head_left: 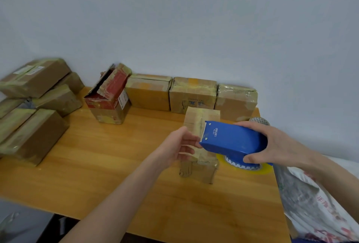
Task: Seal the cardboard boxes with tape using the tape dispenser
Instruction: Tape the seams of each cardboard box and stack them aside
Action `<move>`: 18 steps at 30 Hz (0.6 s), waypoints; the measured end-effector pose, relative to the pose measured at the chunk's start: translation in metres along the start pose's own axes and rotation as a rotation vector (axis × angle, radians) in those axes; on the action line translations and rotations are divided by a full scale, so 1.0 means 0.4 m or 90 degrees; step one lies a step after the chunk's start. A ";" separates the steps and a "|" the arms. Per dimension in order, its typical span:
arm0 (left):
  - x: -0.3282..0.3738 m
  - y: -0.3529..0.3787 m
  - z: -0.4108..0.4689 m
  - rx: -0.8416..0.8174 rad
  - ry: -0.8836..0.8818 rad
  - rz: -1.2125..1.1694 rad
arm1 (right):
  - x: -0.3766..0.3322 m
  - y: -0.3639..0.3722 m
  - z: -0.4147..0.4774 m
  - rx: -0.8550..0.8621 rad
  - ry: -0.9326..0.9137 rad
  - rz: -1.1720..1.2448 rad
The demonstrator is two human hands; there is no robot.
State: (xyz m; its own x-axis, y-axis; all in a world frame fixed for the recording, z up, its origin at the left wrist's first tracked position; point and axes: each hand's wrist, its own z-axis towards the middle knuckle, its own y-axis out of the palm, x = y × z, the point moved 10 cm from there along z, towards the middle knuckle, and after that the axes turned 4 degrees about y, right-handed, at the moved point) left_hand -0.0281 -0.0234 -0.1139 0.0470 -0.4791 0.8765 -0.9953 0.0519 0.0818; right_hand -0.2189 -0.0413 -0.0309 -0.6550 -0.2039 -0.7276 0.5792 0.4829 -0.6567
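Observation:
A small cardboard box [201, 120] stands on the wooden table [116, 165] right of centre, its top striped with tape. My left hand [179, 143] holds its left side, fingers curled onto the top. My right hand [272, 143] grips a blue tape dispenser [233, 139] with a yellowish tape roll [250, 168] under it. The dispenser's blade end rests on the box top beside my left fingers.
A row of taped boxes [192, 95] lines the wall at the back. A red-printed box [109, 97] with open flaps stands left of them. Several taped boxes [33, 110] are stacked at the far left. A printed plastic bag [314, 200] lies at the table's right edge.

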 end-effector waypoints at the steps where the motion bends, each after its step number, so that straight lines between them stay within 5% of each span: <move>1: 0.001 -0.001 0.000 -0.005 0.000 -0.005 | 0.002 0.001 0.001 -0.002 0.002 0.018; 7: 0.013 -0.040 0.006 0.091 0.038 0.165 | 0.007 0.016 0.015 -0.005 0.018 0.017; 18: -0.013 -0.060 -0.009 0.077 0.049 0.141 | -0.022 0.037 -0.006 -0.047 -0.029 -0.071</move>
State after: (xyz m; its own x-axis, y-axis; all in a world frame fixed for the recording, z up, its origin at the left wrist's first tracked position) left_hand -0.0040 -0.0191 -0.1187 -0.1716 -0.3993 0.9006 -0.9847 0.0402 -0.1698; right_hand -0.2058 -0.0305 -0.0337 -0.6893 -0.2978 -0.6604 0.4660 0.5158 -0.7189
